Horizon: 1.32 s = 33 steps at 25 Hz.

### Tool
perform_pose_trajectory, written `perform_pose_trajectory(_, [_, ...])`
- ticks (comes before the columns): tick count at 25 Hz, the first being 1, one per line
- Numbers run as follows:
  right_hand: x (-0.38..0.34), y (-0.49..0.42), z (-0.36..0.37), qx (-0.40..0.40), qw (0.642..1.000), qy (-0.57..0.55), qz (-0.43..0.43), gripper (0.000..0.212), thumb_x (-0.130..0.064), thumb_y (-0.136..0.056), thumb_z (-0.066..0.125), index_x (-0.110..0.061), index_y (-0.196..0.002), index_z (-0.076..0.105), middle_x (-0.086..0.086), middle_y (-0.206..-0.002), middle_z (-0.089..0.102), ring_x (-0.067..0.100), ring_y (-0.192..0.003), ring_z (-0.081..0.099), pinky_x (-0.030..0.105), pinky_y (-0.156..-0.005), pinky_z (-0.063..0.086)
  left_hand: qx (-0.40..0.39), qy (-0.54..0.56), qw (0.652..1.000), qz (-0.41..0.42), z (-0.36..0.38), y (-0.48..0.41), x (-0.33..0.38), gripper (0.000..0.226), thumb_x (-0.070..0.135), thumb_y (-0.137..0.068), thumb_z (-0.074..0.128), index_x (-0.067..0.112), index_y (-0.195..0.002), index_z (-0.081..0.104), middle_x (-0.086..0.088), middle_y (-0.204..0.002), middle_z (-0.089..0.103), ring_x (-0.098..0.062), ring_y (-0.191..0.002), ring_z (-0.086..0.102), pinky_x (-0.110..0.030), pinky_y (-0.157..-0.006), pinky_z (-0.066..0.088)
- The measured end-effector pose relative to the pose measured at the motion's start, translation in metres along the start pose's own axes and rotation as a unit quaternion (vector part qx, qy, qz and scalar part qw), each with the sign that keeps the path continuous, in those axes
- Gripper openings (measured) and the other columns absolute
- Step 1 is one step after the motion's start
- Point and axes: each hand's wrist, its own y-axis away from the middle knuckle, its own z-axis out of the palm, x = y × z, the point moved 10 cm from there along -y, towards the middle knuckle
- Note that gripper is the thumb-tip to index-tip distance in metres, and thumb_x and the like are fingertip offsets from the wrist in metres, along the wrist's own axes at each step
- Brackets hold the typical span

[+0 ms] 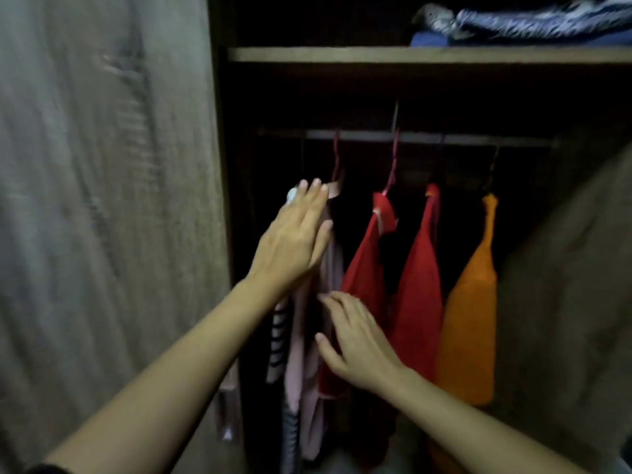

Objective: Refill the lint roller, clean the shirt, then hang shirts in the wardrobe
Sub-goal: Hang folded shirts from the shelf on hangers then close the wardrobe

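At nine o'clock stands the open wardrobe door (102, 200), pale wood grain, blurred. Just inside it, toward seven o'clock, a striped garment (277, 340) hangs against a pink shirt (297, 357), the leftmost pieces on the rail (427, 136). The left hand (294, 241) reaches up from seven o'clock and lies flat on the pink shirt's upper part, fingers straight and pressed together, tips just below the pink hanger hook (337, 159). A small white thing shows at its outer finger; I cannot tell what it is.

Below, near the centre, the right hand (355, 343) comes in from five o'clock, fingers loosely spread and a little bent, their tips touching the cloth where the pink shirt meets the first red shirt (366, 268).

Toward three o'clock hang a second red shirt (420, 285) and then an orange shirt (468, 319), each on its own hanger, near one another but apart. At twelve o'clock a wooden shelf (376, 54) crosses above the rail, and at one o'clock folded blue cloth (530, 27) lies on it.
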Motion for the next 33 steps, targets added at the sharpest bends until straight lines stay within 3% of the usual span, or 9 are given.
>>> perform_pose_trajectory(7, [-0.123, 0.050, 0.155, -0.132, 0.983, -0.022, -0.123, 0.058, -0.042, -0.075, 0.050, -0.011, -0.124, 0.049, 0.005, -0.118, 0.060, 0.017, -0.109, 0.054, 0.028, -0.104, 0.028, -0.012, -0.132, 0.990, 0.049, -0.057, 0.064, -0.073, 0.048, 0.021, -0.095, 0.044, -0.002, -0.137, 0.037, -0.020, -0.142, 0.043, -0.032, -0.134, 0.037, -0.041, -0.106, 0.035])
perform_pose_trajectory(12, [-0.147, 0.076, 0.238, -0.278, 0.927, 0.106, -0.229, 0.051, -0.046, -0.057, 0.067, -0.018, -0.099, 0.065, -0.002, -0.093, 0.064, 0.016, -0.092, 0.062, 0.033, -0.105, 0.023, -0.043, -0.186, 0.980, 0.058, -0.064, 0.079, -0.110, 0.050, 0.024, -0.094, 0.044, 0.000, -0.138, 0.039, -0.019, -0.145, 0.040, -0.030, -0.136, 0.035, -0.040, -0.108, 0.034])
perform_pose_trajectory(15, [-0.145, 0.069, 0.258, -0.324, 0.888, 0.203, -0.258, 0.047, -0.052, -0.052, 0.073, -0.025, -0.091, 0.074, -0.011, -0.089, 0.069, 0.010, -0.091, 0.064, 0.030, -0.104, 0.035, -0.063, -0.208, 0.972, 0.089, -0.059, 0.086, -0.118, 0.051, 0.028, -0.096, 0.040, 0.002, -0.139, 0.037, -0.018, -0.146, 0.038, -0.029, -0.137, 0.034, -0.038, -0.110, 0.028])
perform_pose_trajectory(17, [-0.150, 0.063, 0.260, -0.311, 0.872, 0.262, -0.271, 0.038, -0.051, -0.063, 0.069, -0.030, -0.094, 0.074, -0.014, -0.096, 0.068, 0.009, -0.097, 0.062, 0.029, -0.106, 0.037, -0.071, -0.209, 0.970, 0.099, -0.056, 0.086, -0.119, 0.052, 0.030, -0.097, 0.038, 0.003, -0.141, 0.034, -0.017, -0.147, 0.036, -0.029, -0.138, 0.032, -0.036, -0.111, 0.025])
perform_pose_trajectory(19, [-0.157, 0.067, 0.270, -0.283, 0.854, 0.307, -0.311, 0.036, -0.037, -0.086, 0.051, -0.021, -0.116, 0.064, -0.003, -0.120, 0.058, 0.019, -0.114, 0.051, 0.035, -0.112, 0.026, -0.069, -0.214, 0.968, 0.114, -0.056, 0.084, -0.118, 0.053, 0.032, -0.097, 0.037, 0.003, -0.141, 0.034, -0.017, -0.147, 0.037, -0.029, -0.138, 0.032, -0.037, -0.111, 0.024])
perform_pose_trajectory(21, [-0.157, 0.067, 0.278, -0.259, 0.839, 0.340, -0.337, 0.037, -0.024, -0.095, 0.038, -0.012, -0.126, 0.054, 0.006, -0.130, 0.048, 0.027, -0.119, 0.042, 0.038, -0.111, 0.026, -0.063, -0.227, 0.962, 0.136, -0.058, 0.084, -0.114, 0.053, 0.035, -0.097, 0.036, 0.003, -0.140, 0.035, -0.017, -0.146, 0.038, -0.029, -0.137, 0.034, -0.037, -0.111, 0.024])
perform_pose_trajectory(25, [-0.139, 0.080, 0.274, -0.290, 0.837, 0.339, -0.317, 0.032, -0.035, -0.085, 0.051, -0.021, -0.108, 0.068, -0.003, -0.111, 0.060, 0.020, -0.101, 0.052, 0.031, -0.095, 0.041, -0.046, -0.223, 0.959, 0.171, -0.050, 0.079, -0.095, 0.054, 0.036, -0.097, 0.037, 0.005, -0.141, 0.037, -0.014, -0.147, 0.039, -0.028, -0.137, 0.035, -0.037, -0.111, 0.021])
perform_pose_trajectory(29, [-0.098, 0.100, 0.258, -0.346, 0.834, 0.352, -0.248, 0.023, -0.041, -0.063, 0.070, -0.022, -0.075, 0.076, -0.006, -0.086, 0.064, 0.023, -0.085, 0.039, 0.034, -0.086, 0.031, -0.011, -0.187, 0.958, 0.218, -0.031, 0.076, -0.058, 0.053, 0.034, -0.095, 0.039, 0.007, -0.141, 0.038, -0.011, -0.146, 0.041, -0.024, -0.136, 0.036, -0.038, -0.111, 0.020])
perform_pose_trajectory(33, [-0.053, 0.133, 0.231, -0.364, 0.837, 0.344, -0.220, 0.025, -0.041, -0.065, 0.071, -0.022, -0.078, 0.076, -0.005, -0.092, 0.065, 0.019, -0.089, 0.051, 0.031, -0.090, 0.045, 0.021, -0.168, 0.951, 0.259, 0.003, 0.091, -0.016, 0.055, 0.034, -0.093, 0.043, 0.009, -0.142, 0.036, -0.006, -0.148, 0.033, -0.021, -0.138, 0.032, -0.041, -0.111, 0.011])
